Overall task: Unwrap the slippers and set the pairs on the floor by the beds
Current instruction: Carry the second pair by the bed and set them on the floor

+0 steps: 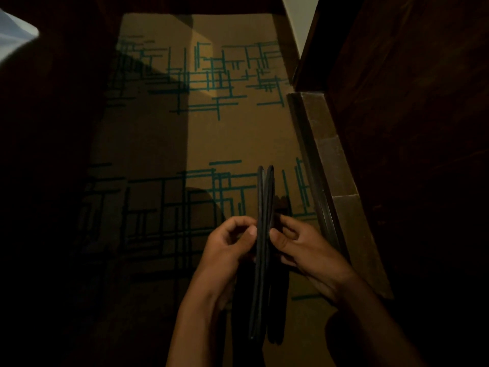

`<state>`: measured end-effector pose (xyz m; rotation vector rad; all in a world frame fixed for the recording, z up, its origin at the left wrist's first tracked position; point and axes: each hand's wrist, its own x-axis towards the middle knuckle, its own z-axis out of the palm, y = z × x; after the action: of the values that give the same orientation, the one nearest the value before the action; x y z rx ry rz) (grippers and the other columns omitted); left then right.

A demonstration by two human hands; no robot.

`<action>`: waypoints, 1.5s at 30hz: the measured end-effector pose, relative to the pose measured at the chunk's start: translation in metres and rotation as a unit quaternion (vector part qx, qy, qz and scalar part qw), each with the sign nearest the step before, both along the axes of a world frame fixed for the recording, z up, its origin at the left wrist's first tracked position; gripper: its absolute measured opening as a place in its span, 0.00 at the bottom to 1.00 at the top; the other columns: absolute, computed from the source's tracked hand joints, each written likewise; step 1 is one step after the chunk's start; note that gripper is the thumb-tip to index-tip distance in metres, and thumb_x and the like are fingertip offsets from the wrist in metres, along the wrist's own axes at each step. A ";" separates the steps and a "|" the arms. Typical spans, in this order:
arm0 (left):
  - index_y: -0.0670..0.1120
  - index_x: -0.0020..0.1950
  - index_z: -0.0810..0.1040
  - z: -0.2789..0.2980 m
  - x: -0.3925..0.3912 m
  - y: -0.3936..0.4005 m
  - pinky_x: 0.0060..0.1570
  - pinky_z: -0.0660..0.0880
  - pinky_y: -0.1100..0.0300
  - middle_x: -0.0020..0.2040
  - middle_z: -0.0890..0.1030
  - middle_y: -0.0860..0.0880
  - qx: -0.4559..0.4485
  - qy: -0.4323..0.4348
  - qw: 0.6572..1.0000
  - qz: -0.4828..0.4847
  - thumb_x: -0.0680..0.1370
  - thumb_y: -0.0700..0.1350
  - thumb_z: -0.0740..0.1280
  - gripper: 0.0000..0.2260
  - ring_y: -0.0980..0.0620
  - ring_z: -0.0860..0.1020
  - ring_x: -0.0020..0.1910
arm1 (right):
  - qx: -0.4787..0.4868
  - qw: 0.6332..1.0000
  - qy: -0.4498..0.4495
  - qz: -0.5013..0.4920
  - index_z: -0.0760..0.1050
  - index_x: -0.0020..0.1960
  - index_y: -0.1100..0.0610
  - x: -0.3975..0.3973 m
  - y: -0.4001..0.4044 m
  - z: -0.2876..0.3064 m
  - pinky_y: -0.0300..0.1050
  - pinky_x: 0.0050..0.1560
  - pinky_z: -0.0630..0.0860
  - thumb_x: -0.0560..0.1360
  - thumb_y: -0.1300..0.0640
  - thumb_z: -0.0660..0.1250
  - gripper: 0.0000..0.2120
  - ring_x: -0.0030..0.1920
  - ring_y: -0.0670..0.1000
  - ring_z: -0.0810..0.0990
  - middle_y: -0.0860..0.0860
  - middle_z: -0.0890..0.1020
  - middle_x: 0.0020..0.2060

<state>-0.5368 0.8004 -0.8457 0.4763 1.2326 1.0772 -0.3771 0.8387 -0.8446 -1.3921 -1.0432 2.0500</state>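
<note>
**Two hands hold a pair of dark slippers edge-up over the patterned carpet**

Light very low; much of the view is in shadow.

Pair of flat, dark slippers: held in the air between both hands, lower centre-right of view. Seen edge-on, the two thin soles pressed side by side, long axis running away from the camera, far ends just parted at the tip. No wrapper can be made out around them in this light; cannot tell whether any remains.

Left hand: bare, fingers curled, thumb laid against the left face of the pair. Gripping the slippers from the left side about midway along.

Right hand: bare, thumb tip against the right face of the pair, the other fingers bent behind and partly hidden. Gripping the slippers from the right, opposite the left hand.

Below and beyond: tan carpet with teal line pattern, in a strip running away from the camera. A brighter patch of light falls on its far part; hand and slipper shadows fall on the near part.

Right of the carpet: a brown stone threshold strip with a dark metal track along its carpet side, then dark reddish wood panelling filling the right of the view.

Left side: deep shadow, shape not readable. A pale white cloth corner shows at the upper left edge.
</note>
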 end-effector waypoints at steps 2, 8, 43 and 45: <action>0.46 0.56 0.78 -0.001 -0.002 -0.001 0.47 0.76 0.54 0.55 0.83 0.42 -0.016 0.004 1.000 -0.007 0.71 0.42 0.74 0.15 0.46 0.80 0.51 | -0.020 1.000 0.021 -0.006 0.75 0.67 0.53 -0.001 -0.004 -0.001 0.45 0.52 0.81 0.76 0.55 0.67 0.19 0.57 0.51 0.85 0.50 0.84 0.61; 0.48 0.69 0.72 0.003 -0.005 -0.005 0.48 0.79 0.53 0.58 0.83 0.38 -0.058 -0.040 0.997 -0.039 0.69 0.45 0.73 0.28 0.41 0.81 0.51 | -0.043 0.996 0.075 -0.026 0.75 0.68 0.59 -0.001 -0.010 -0.002 0.48 0.51 0.83 0.73 0.56 0.69 0.24 0.58 0.57 0.84 0.59 0.83 0.60; 0.45 0.67 0.73 -0.008 -0.001 0.004 0.40 0.80 0.59 0.49 0.83 0.47 -0.089 0.027 0.995 -0.027 0.71 0.35 0.75 0.26 0.51 0.84 0.43 | -0.118 0.956 0.194 -0.185 0.71 0.69 0.64 0.008 -0.024 -0.033 0.52 0.57 0.82 0.65 0.55 0.78 0.36 0.60 0.60 0.83 0.63 0.81 0.62; 0.42 0.67 0.73 -0.010 -0.006 0.010 0.41 0.81 0.60 0.44 0.86 0.50 -0.077 0.039 0.996 -0.019 0.75 0.30 0.69 0.22 0.52 0.85 0.43 | -0.137 0.939 0.204 -0.242 0.68 0.71 0.64 0.010 -0.028 -0.037 0.54 0.58 0.81 0.70 0.60 0.72 0.31 0.61 0.60 0.82 0.62 0.81 0.63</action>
<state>-0.5423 0.8105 -0.8557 0.4243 1.3586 0.9316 -0.3667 0.8111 -0.8815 -1.1249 -0.2167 2.0190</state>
